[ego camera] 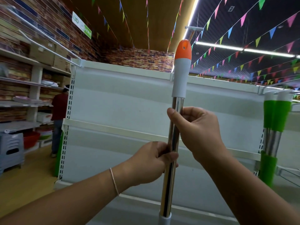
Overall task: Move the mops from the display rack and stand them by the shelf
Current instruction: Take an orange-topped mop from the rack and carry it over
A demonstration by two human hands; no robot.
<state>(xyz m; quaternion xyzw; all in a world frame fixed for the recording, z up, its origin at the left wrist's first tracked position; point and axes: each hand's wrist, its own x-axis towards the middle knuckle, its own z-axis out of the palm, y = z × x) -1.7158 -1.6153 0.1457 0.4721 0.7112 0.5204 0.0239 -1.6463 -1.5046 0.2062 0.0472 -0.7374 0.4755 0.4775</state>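
Chrome-bright pole of a mop [174, 140], held nearly upright in the middle of the view, tilted slightly so the top leans right. Capped by a white grip sleeve with an orange tip [183, 50] rising above the top edge of the shelf [123, 101]. Lower down, a white collar around the pole at the bottom edge of the frame; mop head out of view.

Left hand [150, 163] wrapped around the pole from the left, fingers curled closed over the metal, thumb across the front. Thin pale band [114, 181] around that wrist. Right hand [198, 130] higher up, closed around the pole from the right just below the white sleeve, thumb pressed on the left side of the metal. Both forearms reaching in from the bottom corners.

Behind the pole, a white metal shelf unit with a bare back panel, slotted uprights at its left and right ends, and pale horizontal rails. At the right end of the shelf, two more mops [274, 120] standing side by side, touching, with green grips and chrome sections, white caps at the top.

Far left: wall shelving with boxes, a grey plastic stool [11, 151], a red basin [30, 138], and a person [59, 114] in a dark red top standing in the aisle. Overhead, strings of coloured pennants [243, 20] and strip lights.
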